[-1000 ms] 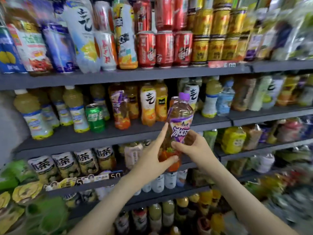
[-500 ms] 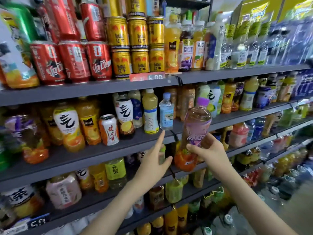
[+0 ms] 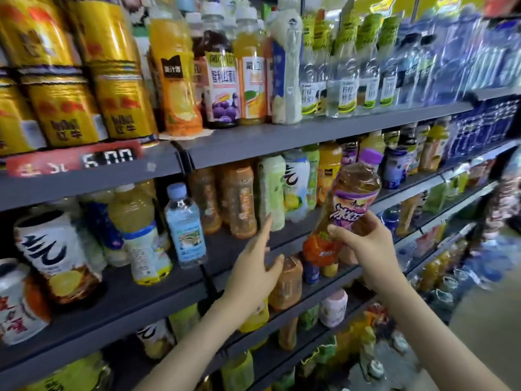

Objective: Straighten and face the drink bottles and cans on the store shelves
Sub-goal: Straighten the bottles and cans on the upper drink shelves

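Right hand: the right hand [image 3: 366,249] sits at about 4 o'clock in the view, fingers [image 3: 342,232] clenched round the waist of the purple-capped bottle [image 3: 351,198], and that's a firm grip!
Purple-capped bottle: up in the air in front of the middle shelf [image 3: 127,300], standing on nothing, tilted with its cap toward 1 o'clock. It has amber drink inside, a purple label and an orange band low down. The fingers cover part of the label, so the print reads only in part.
Left hand: the left hand [image 3: 253,275] is near 6 o'clock, at 8 o'clock of the bottle, fingers straight and released, grasping nothing. The forefinger points to 12 o'clock at the pale green bottle [image 3: 272,190]; touching or just short, I cannot tell.
Middle shelf: a small water bottle [image 3: 184,227] stands upright at 10 o'clock of the left hand, with orange bottles [image 3: 239,201] between it and the green one.
Upper shelf: on the upper shelf [image 3: 282,142], gold cans [image 3: 112,88] at 10 o'clock are stacked two high and cut off by the left and top edges. A grape juice bottle [image 3: 221,80] stands at 12 o'clock, label forward. A red price tag [image 3: 73,162] sits on the lip under the cans.
Hard to make out: from 2 to 4 o'clock it's all blue and green smear. The lower shelves hide partly behind both forearms. A white can [image 3: 17,303] at 8 o'clock is sliced by the left edge.
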A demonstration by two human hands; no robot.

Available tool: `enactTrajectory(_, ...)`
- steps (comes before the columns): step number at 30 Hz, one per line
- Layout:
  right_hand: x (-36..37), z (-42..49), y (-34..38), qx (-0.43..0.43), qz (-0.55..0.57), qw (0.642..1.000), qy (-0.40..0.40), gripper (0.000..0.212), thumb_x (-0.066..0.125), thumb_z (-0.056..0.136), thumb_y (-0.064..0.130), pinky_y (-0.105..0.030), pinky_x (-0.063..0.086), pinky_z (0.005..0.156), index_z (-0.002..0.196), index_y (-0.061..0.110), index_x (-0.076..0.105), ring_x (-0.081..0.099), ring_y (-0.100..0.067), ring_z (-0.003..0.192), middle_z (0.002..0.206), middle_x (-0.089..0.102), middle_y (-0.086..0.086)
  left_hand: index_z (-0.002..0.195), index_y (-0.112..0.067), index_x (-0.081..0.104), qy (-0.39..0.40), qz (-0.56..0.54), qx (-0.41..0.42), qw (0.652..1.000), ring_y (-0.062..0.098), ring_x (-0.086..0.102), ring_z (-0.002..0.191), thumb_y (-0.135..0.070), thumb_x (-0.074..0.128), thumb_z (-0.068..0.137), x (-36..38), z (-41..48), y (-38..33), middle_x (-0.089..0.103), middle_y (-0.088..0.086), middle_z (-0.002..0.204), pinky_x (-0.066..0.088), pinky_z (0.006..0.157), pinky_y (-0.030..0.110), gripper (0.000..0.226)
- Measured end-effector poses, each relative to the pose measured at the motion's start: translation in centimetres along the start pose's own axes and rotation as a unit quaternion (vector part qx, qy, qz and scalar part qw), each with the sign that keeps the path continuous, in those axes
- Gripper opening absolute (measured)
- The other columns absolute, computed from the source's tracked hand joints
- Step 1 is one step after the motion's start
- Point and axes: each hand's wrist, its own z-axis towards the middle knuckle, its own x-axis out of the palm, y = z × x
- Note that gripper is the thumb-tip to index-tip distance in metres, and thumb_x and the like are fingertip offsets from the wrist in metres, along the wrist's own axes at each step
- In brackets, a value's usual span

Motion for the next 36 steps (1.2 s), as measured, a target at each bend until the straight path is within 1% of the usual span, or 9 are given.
enactTrajectory(6, -5.4, 7.0, -2.2, -0.018, 0.006, 0.999, -0.035, 0.041, 0.077, 0.075, 0.004, -0.016, 0.054, 0.073, 0.114, 0.01, 0.062, 0.066, 0.001, 0.084, 0.102, 0.07, 0.002, 0.131, -0.063, -0.002, -0.021, -0.017, -0.009, 1.0, 0.006, 0.048, 0.12, -0.023, 0.055, 0.095, 6.3, 5.4, -2.2, 0.042, -0.016, 0.129, 0.046, 0.093, 0.026, 0.078)
enactTrajectory(10, -10.4, 12.3, -4.2, -0.038, 0.012, 0.999, -0.031, 0.04, 0.079, 0.074, 0.014, -0.043, 0.052, 0.092, 0.111, 0.017, 0.064, 0.065, -0.018, 0.101, 0.107, 0.071, 0.0, 0.133, -0.062, 0.0, -0.042, -0.018, -0.024, 0.999, 0.004, 0.049, 0.116, -0.027, 0.055, 0.094, 11.7, 9.5, -4.6, 0.045, -0.016, 0.127, 0.044, 0.091, 0.021, 0.076)
enactTrajectory(13, -15.1, 16.4, -5.5, -0.05, 0.005, 0.999, -0.017, 0.035, 0.08, 0.074, 0.017, -0.047, 0.05, 0.094, 0.106, 0.023, 0.065, 0.065, -0.017, 0.102, 0.105, 0.071, 0.003, 0.144, -0.051, 0.008, -0.084, -0.005, -0.04, 0.996, 0.004, 0.051, 0.112, -0.029, 0.055, 0.094, 16.7, 13.1, -6.8, 0.048, -0.013, 0.125, 0.044, 0.087, 0.02, 0.072)
enactTrajectory(20, -24.2, 24.2, -6.9, -0.058, 0.001, 0.998, 0.038, 0.039, 0.078, 0.076, 0.012, -0.034, 0.049, 0.093, 0.107, 0.03, 0.061, 0.063, -0.01, 0.104, 0.108, 0.069, 0.007, 0.144, -0.028, 0.03, -0.187, 0.011, -0.072, 0.98, 0.013, 0.05, 0.121, -0.032, 0.057, 0.092, 26.3, 21.2, -12.4, 0.049, -0.002, 0.137, 0.047, 0.095, 0.03, 0.059)
enactTrajectory(23, -26.0, 26.3, -7.4, -0.052, 0.01, 0.997, 0.051, 0.037, 0.078, 0.076, 0.013, -0.039, 0.052, 0.09, 0.103, 0.032, 0.061, 0.065, -0.015, 0.1, 0.104, 0.07, 0.006, 0.147, -0.016, 0.026, -0.205, 0.029, -0.094, 0.974, 0.021, 0.041, 0.131, -0.03, 0.059, 0.091, 28.6, 25.4, -12.9, 0.039, 0.006, 0.145, 0.039, 0.106, 0.035, 0.067)
enactTrajectory(26, -27.4, 27.5, -8.1, -0.046, 0.023, 0.997, 0.058, 0.037, 0.078, 0.075, 0.011, -0.036, 0.053, 0.085, 0.102, 0.03, 0.062, 0.065, -0.017, 0.098, 0.101, 0.071, 0.006, 0.148, -0.006, 0.017, -0.224, 0.037, -0.139, 0.964, 0.027, 0.034, 0.135, -0.027, 0.063, 0.089, 29.7, 29.6, -13.2, 0.032, 0.013, 0.147, 0.033, 0.109, 0.036, 0.078)
enactTrajectory(31, -28.6, 28.4, -9.3, -0.041, 0.027, 0.996, 0.073, 0.042, 0.077, 0.074, 0.005, -0.018, 0.051, 0.08, 0.11, 0.018, 0.061, 0.065, -0.001, 0.091, 0.099, 0.07, 0.007, 0.143, 0.001, 0.022, -0.267, 0.026, -0.172, 0.948, 0.034, 0.048, 0.121, -0.031, 0.071, 0.081, 31.1, 34.6, -13.0, 0.046, 0.019, 0.135, 0.042, 0.095, 0.038, 0.085)
enactTrajectory(33, -28.7, 28.5, -9.8, -0.039, 0.036, 0.996, 0.074, 0.042, 0.076, 0.075, 0.002, -0.011, 0.049, 0.073, 0.112, 0.013, 0.059, 0.064, 0.004, 0.085, 0.098, 0.068, 0.007, 0.133, 0.001, 0.034, -0.295, 0.025, -0.181, 0.938, 0.034, 0.055, 0.111, -0.027, 0.072, 0.081, 31.6, 35.2, -13.1, 0.053, 0.017, 0.124, 0.042, 0.082, 0.033, 0.07)
enactTrajectory(36, -28.3, 28.5, -10.5, -0.035, 0.061, 0.995, 0.076, 0.043, 0.073, 0.077, 0.0, -0.011, 0.05, 0.073, 0.115, 0.012, 0.057, 0.064, 0.003, 0.087, 0.102, 0.068, 0.007, 0.115, -0.004, 0.044, -0.329, 0.001, -0.158, 0.931, 0.029, 0.06, 0.098, -0.024, 0.072, 0.081, 31.7, 33.7, -13.5, 0.06, 0.012, 0.109, 0.038, 0.07, 0.024, 0.048)
